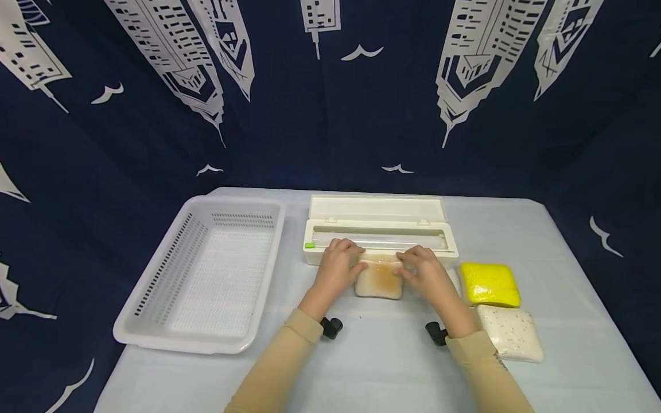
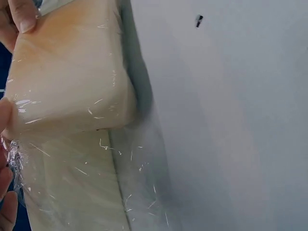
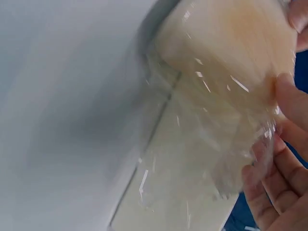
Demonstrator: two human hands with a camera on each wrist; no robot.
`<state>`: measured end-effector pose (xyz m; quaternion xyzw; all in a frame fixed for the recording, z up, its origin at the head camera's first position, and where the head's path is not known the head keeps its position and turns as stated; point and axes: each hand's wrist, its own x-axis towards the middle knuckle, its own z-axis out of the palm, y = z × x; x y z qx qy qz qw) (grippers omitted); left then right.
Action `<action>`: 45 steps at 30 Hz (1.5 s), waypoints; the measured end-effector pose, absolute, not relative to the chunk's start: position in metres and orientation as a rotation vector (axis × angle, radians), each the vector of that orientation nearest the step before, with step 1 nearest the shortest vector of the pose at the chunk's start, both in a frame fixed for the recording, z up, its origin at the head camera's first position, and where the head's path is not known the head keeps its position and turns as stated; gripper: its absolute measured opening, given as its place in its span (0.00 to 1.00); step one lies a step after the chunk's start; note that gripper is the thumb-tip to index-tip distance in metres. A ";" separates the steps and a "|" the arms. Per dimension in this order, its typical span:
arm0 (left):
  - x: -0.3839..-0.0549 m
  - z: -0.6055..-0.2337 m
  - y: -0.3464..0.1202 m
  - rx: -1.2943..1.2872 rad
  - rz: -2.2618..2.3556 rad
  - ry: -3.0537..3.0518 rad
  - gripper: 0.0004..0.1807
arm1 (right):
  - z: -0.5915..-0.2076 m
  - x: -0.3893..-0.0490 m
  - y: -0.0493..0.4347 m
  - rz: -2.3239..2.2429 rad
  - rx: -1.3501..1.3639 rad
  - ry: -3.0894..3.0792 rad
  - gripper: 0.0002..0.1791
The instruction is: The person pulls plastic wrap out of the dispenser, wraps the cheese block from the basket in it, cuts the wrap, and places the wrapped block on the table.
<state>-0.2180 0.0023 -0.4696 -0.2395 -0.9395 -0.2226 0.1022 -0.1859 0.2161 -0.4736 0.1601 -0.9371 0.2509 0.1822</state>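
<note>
A toast-shaped bread slice [image 1: 379,281], pale with a browned middle, is between the two hands at the front of a cream wrap dispenser [image 1: 377,225] with its lid raised. Clear plastic wrap [image 2: 139,178] covers the slice and spreads past its side in the left wrist view. My left hand [image 1: 337,267] pinches the wrap at the slice's far left edge, thumb against the bread. At the opposite corner my right hand [image 1: 426,274] pinches the wrap, which bunches over its fingers [image 3: 284,178] in the right wrist view.
On the left stands a white perforated basket [image 1: 258,304]. To the right lie a yellow wrapped slab [image 1: 489,284] and a speckled white slab [image 1: 511,334]. Another pale piece [image 1: 454,281] is partly hidden behind the right hand. A green tab [image 1: 309,245] sits at the dispenser's left end.
</note>
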 end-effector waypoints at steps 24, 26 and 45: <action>-0.208 -0.480 0.008 -0.742 -0.497 -2.639 0.11 | -0.479 -0.182 0.194 0.438 0.558 -2.599 0.17; -0.206 -0.481 0.004 -0.706 -0.595 -2.640 0.13 | -0.480 -0.180 0.196 0.503 0.494 -2.585 0.20; -0.199 -0.501 -0.018 -0.585 -0.671 -2.667 0.18 | -0.500 -0.163 0.218 0.684 0.255 -2.557 0.18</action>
